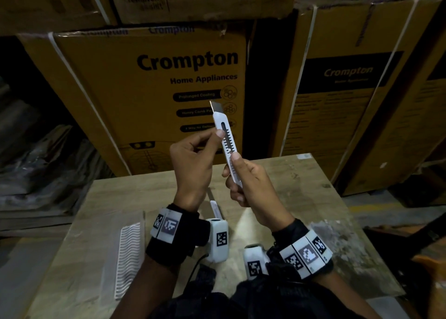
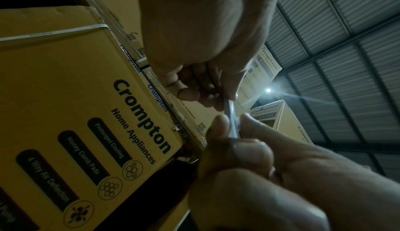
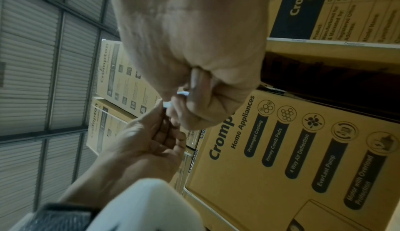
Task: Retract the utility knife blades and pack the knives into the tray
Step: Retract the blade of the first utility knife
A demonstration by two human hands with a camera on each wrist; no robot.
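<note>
White plastic utility knife (image 1: 228,145): your right hand (image 1: 251,183) grips its lower body; blade points to 11 o'clock; your left hand (image 1: 193,166) pinches its slider section.

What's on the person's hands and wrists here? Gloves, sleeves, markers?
Left hand and right hand are bare, no gloves. Each wrist wears a black band with white square-code marker tiles and a white camera pod; a black cable trails from the left one.
</note>
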